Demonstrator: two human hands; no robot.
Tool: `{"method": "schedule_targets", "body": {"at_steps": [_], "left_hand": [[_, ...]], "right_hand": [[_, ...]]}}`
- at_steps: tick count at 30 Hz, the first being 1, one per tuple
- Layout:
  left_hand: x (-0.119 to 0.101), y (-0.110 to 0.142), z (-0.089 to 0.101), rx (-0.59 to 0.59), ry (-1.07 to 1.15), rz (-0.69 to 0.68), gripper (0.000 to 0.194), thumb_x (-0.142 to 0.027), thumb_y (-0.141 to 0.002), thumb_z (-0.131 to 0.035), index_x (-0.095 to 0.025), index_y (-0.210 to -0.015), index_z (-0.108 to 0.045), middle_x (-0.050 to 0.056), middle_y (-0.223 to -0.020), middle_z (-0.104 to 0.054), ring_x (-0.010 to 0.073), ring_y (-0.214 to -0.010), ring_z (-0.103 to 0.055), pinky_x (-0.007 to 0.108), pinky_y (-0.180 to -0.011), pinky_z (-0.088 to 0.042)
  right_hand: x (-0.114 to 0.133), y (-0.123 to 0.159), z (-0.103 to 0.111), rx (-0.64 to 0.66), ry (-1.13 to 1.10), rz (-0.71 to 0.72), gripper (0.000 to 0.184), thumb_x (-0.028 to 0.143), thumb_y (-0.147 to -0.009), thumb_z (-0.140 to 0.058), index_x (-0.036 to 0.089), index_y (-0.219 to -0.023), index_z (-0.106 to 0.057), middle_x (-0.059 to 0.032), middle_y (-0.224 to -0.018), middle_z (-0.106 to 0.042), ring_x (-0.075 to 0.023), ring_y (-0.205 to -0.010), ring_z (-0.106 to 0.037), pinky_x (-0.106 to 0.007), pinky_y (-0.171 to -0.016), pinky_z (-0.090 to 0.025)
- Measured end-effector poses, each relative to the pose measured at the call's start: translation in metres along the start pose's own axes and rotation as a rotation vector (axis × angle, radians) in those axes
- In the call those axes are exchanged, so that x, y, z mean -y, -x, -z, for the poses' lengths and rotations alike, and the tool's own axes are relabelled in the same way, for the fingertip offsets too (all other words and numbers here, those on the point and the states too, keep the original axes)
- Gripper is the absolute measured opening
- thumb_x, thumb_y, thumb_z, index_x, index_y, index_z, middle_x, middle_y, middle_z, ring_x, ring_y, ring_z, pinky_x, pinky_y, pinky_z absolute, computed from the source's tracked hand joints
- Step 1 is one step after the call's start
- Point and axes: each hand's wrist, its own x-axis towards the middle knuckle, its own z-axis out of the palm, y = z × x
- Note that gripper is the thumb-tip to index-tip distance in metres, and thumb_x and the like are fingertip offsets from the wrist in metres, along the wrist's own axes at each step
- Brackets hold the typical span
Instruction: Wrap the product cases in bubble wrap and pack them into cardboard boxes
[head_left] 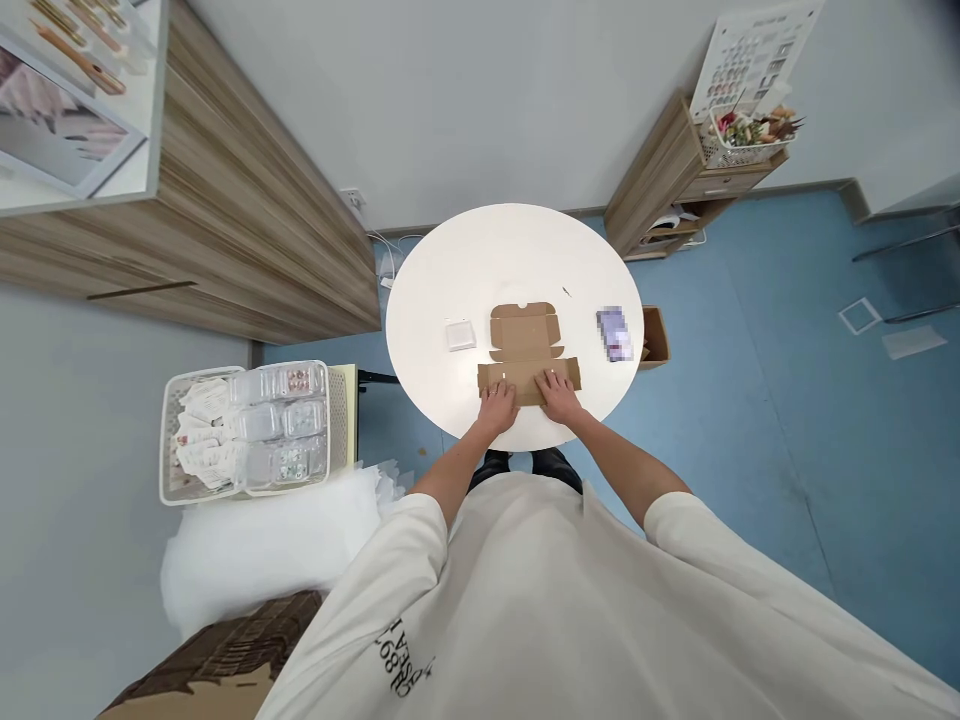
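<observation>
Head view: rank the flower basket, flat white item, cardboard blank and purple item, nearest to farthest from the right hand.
1. Cardboard blank: under the right hand.
2. Purple item: right side of the white table.
3. Flat white item: table's left side.
4. Flower basket: on the wooden cabinet, upper right.

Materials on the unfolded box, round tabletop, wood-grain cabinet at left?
Unfolded box: likely cardboard, matte; plain brown with creased flaps.
Round tabletop: smooth, even white; perhaps laminate or paint, core not visible.
Wood-grain cabinet: probably laminate or veneer; streaky grain, solid wood not ruled out.
</observation>
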Motion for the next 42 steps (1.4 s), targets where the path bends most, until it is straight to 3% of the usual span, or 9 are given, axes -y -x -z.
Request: {"method": "schedule_targets", "body": {"at_steps": [5, 9, 15, 20, 26, 31, 35, 42], "left_hand": [[-0.003, -0.01, -0.002, -0.005, -0.044, -0.053, 0.06, -0.032, -0.091, -0.06, -0.019, -0.146, -0.042, 0.019, -0.16, -0.033, 0.0352, -0.146, -0.031, 0.054, -0.119, -0.024], [-0.009, -0.024, 0.0, -0.02, -0.078, -0.081, 0.057, -0.032, -0.087, -0.067, -0.019, -0.139, -0.048, 0.019, -0.15, -0.043, 0.0357, -0.141, -0.038, 0.053, -0.117, -0.025], [-0.01, -0.043, 0.006, -0.031, -0.1, -0.119, 0.033, -0.023, -0.091, -0.059, -0.016, -0.124, -0.058, 0.017, -0.134, -0.053, 0.0318, -0.127, -0.049, 0.047, -0.11, -0.034], [-0.008, -0.05, 0.009, 0.002, -0.094, -0.123, 0.031, -0.02, -0.093, -0.055, -0.015, -0.123, -0.059, 0.017, -0.13, -0.054, 0.0306, -0.119, -0.053, 0.043, -0.1, -0.042], [-0.012, -0.046, 0.002, -0.019, -0.044, -0.08, 0.035, -0.012, -0.093, -0.049, -0.014, -0.128, -0.057, 0.018, -0.131, -0.052, 0.0299, -0.122, -0.052, 0.039, -0.091, -0.049], [-0.009, -0.047, -0.008, -0.043, -0.041, -0.082, 0.038, -0.006, -0.093, -0.045, -0.013, -0.128, -0.056, 0.018, -0.132, -0.051, 0.0297, -0.124, -0.051, 0.038, -0.088, -0.052], [-0.008, -0.049, -0.012, -0.066, -0.054, -0.084, 0.039, -0.005, -0.092, -0.043, -0.012, -0.128, -0.056, 0.018, -0.132, -0.052, 0.0296, -0.124, -0.052, 0.038, -0.088, -0.052], [-0.011, -0.048, -0.008, -0.077, -0.031, -0.081, 0.042, -0.002, -0.089, -0.042, -0.01, -0.127, -0.058, 0.021, -0.134, -0.052, 0.0317, -0.127, -0.051, 0.04, -0.088, -0.052]], "right_hand": [[-0.011, -0.002, 0.004, 0.033, -0.019, 0.058, 0.081, 0.04, -0.087, -0.059, 0.019, -0.159, -0.028, -0.0158, -0.167, -0.016, -0.037, -0.149, -0.021, -0.05, -0.115, -0.026], [-0.018, -0.007, 0.016, 0.063, -0.056, 0.081, 0.072, 0.048, -0.089, -0.059, 0.022, -0.153, -0.038, -0.0147, -0.164, -0.024, -0.0364, -0.145, -0.028, -0.049, -0.111, -0.032], [-0.029, -0.016, 0.034, 0.066, -0.076, 0.132, 0.057, 0.05, -0.093, -0.054, 0.02, -0.141, -0.053, -0.0153, -0.153, -0.042, -0.0355, -0.132, -0.044, -0.048, -0.105, -0.039], [-0.032, -0.035, 0.055, 0.038, -0.108, 0.152, 0.051, 0.047, -0.099, -0.041, 0.019, -0.139, -0.055, -0.0153, -0.145, -0.05, -0.034, -0.128, -0.048, -0.048, -0.106, -0.038], [-0.037, -0.099, 0.093, -0.078, -0.117, 0.132, 0.05, 0.032, -0.098, -0.036, 0.013, -0.142, -0.05, -0.0173, -0.153, -0.042, -0.0351, -0.132, -0.044, -0.048, -0.108, -0.037], [-0.04, -0.142, 0.103, -0.024, -0.091, 0.078, 0.062, 0.035, -0.095, -0.039, 0.013, -0.154, -0.035, -0.0158, -0.164, -0.027, -0.0351, -0.148, -0.025, -0.053, -0.117, -0.025], [-0.042, -0.148, 0.097, 0.011, -0.049, 0.087, 0.069, 0.038, -0.094, -0.04, 0.015, -0.158, -0.026, -0.0147, -0.167, -0.019, -0.033, -0.152, -0.016, -0.054, -0.12, -0.018], [-0.039, -0.134, 0.099, 0.072, -0.05, 0.106, 0.08, 0.058, -0.092, -0.039, 0.016, -0.158, -0.026, -0.0153, -0.168, -0.017, -0.0366, -0.152, -0.016, -0.053, -0.12, -0.016]]}}
